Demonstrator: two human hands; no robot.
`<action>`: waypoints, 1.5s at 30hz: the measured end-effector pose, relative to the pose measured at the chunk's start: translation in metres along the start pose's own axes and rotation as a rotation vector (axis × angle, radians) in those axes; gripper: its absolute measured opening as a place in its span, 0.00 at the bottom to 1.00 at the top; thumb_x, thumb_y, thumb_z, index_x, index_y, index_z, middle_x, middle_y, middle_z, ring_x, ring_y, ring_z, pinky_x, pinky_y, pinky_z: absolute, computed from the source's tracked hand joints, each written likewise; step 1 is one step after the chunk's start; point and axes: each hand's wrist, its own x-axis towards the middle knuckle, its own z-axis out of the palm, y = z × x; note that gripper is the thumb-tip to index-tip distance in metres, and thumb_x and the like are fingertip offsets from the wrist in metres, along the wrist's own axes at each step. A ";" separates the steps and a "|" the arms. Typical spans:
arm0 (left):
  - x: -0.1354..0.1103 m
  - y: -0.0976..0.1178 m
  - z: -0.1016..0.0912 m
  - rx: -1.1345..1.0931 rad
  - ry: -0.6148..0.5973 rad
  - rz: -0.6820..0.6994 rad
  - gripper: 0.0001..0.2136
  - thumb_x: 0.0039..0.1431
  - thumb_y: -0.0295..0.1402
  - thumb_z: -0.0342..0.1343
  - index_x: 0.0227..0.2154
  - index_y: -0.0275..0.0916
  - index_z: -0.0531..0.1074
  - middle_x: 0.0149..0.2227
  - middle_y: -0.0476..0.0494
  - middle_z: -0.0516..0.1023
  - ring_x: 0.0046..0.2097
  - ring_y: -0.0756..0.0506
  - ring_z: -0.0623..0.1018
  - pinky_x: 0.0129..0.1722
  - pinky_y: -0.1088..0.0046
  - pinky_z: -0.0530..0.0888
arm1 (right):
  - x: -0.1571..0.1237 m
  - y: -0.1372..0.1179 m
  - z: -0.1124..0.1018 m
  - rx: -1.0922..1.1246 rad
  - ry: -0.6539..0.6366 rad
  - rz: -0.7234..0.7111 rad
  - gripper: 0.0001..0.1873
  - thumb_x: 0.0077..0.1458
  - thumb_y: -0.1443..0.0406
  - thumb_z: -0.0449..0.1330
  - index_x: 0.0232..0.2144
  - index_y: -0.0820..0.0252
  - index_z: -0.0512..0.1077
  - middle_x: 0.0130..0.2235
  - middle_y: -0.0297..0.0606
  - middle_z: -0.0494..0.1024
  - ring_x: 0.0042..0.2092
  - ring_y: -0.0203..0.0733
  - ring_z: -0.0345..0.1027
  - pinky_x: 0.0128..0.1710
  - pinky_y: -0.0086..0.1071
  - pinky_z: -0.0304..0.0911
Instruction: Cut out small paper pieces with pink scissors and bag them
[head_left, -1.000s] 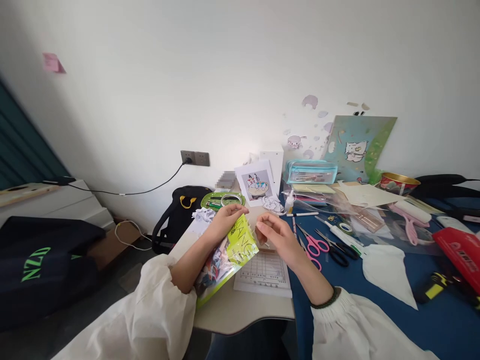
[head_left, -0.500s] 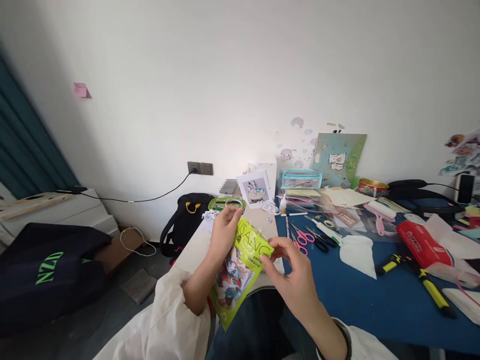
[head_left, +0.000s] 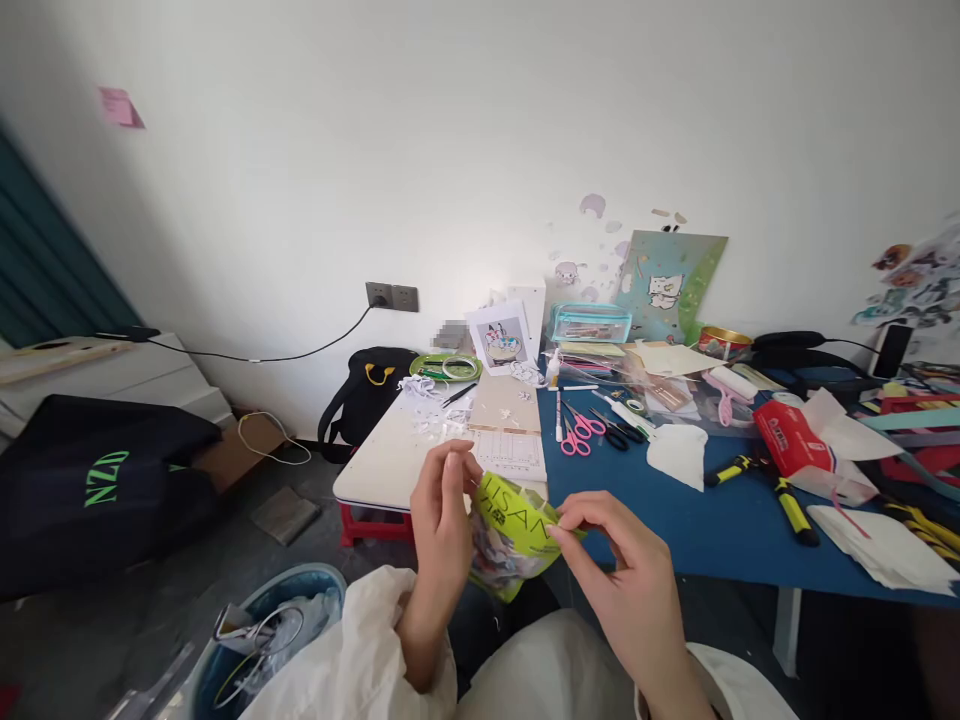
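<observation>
A: Report the far left first.
B: A dark bag point(head_left: 97, 480) with green lettering lies on the floor. Nearer, at the lower edge of the view, a bin point(head_left: 262, 640) holds scraps.

A: State of the left hand?
B: The left hand point(head_left: 442, 520) is raised in front of the near edge of the table point(head_left: 375, 470). Its fingers are pressed together, pinching the left top corner of a green packet point(head_left: 514, 535).

A: Location of the packet?
B: It is held in the air between both hands, below the table's near edge and above the person's lap. It is not touching the table.

A: State of the right hand?
B: The right hand point(head_left: 630, 580) pinches the packet's right top corner between thumb and forefinger. The remaining fingers are curled under.

A: Items on the table?
B: A printed sheet point(head_left: 510, 455) lies at the near edge. A picture card point(head_left: 501, 340) stands at the far edge. On the blue cloth point(head_left: 675, 520) to the right lie pink scissors point(head_left: 576, 432), then a red pack point(head_left: 787, 440) further right.
</observation>
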 end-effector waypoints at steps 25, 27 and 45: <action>-0.063 -0.005 -0.008 -0.009 -0.428 0.075 0.43 0.37 0.22 0.62 0.55 0.50 0.45 0.46 0.42 0.58 0.46 0.40 0.69 0.41 0.67 0.72 | -0.031 -0.033 -0.007 -0.258 -0.169 -0.059 0.10 0.59 0.71 0.51 0.37 0.56 0.71 0.43 0.45 0.71 0.42 0.44 0.70 0.36 0.33 0.69; -0.063 -0.005 -0.008 -0.006 -0.434 0.099 0.44 0.37 0.23 0.63 0.55 0.50 0.45 0.47 0.42 0.57 0.49 0.38 0.67 0.44 0.64 0.71 | -0.028 -0.039 -0.008 -0.371 -0.198 -0.102 0.12 0.59 0.71 0.50 0.36 0.57 0.73 0.45 0.48 0.72 0.44 0.48 0.69 0.35 0.36 0.70; -0.063 -0.008 -0.009 -0.014 -0.460 0.200 0.44 0.39 0.28 0.63 0.57 0.48 0.43 0.49 0.39 0.52 0.52 0.38 0.62 0.50 0.60 0.67 | -0.029 -0.049 -0.010 -0.543 -0.327 -0.154 0.13 0.58 0.71 0.49 0.35 0.58 0.73 0.52 0.49 0.70 0.50 0.53 0.67 0.40 0.45 0.71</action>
